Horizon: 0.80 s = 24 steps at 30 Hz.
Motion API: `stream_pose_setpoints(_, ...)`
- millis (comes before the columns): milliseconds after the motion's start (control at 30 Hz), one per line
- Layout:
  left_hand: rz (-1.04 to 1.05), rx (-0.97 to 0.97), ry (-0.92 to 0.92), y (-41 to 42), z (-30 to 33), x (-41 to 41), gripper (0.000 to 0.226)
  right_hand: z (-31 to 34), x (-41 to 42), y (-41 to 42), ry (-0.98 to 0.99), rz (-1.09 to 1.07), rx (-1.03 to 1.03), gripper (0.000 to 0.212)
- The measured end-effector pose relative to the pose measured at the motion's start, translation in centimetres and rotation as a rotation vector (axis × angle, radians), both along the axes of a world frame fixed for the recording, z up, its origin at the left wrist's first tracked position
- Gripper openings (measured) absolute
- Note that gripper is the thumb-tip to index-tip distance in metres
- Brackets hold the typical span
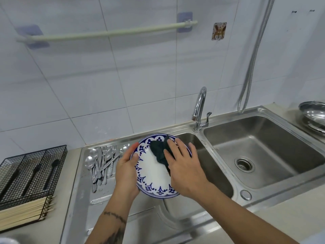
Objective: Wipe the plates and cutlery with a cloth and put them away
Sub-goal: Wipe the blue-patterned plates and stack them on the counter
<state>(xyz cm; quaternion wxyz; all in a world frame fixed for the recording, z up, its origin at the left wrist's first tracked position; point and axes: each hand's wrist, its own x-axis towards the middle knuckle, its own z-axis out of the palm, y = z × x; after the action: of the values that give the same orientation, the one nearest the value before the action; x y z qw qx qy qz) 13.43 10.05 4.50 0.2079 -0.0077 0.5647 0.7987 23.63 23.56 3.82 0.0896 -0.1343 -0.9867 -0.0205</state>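
Note:
A white plate [151, 175] with a blue patterned rim is held tilted over the left sink basin. My left hand [125, 170] grips its left edge, thumb on the rim. My right hand [183, 164] lies flat on the plate's face, pressing a dark green cloth [158, 152] against it. Several spoons and forks [101, 162] lie in a pile on the steel drainboard just left of the plate.
A black wire cutlery basket [29, 170] with dark utensils and pale chopsticks stands on the counter at the left. The faucet [199, 110] rises behind the plate. The right basin [274, 147] lies beyond it, and steel bowls [314, 117] sit at the far right.

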Motion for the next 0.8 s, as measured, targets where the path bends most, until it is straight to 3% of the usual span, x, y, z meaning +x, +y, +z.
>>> stream_pose_setpoints(133,0.037,0.030,-0.019,-1.9,0.6,-1.2,0.033,1.9,0.1,-2.9,-0.115,0.050,-0.154,0.077)
stream_pose_setpoints(267,0.037,0.073,-0.025,-4.1,1.1,-2.0,0.031,2.4,-0.7,-6.1,-0.196,0.195,-0.411,0.065)
stream_pose_setpoints(367,0.002,0.076,-0.032,-5.7,1.2,-2.2,0.032,1.1,-2.1,-8.3,-0.213,0.284,-0.524,0.077)
stream_pose_setpoints(433,-0.027,0.062,-0.024,-6.8,1.1,-2.2,0.033,0.5,-3.4,-8.7,-0.203,0.216,-0.437,0.083)
stream_pose_setpoints(600,0.009,0.036,0.008,-11.7,1.2,-3.9,0.032,0.6,-3.9,-11.3,-0.221,-0.029,0.006,0.075)
stream_pose_setpoints(800,-0.035,0.043,-0.003,-16.7,1.6,-4.8,0.032,0.9,-5.6,-16.2,-0.024,0.102,-0.164,0.059)
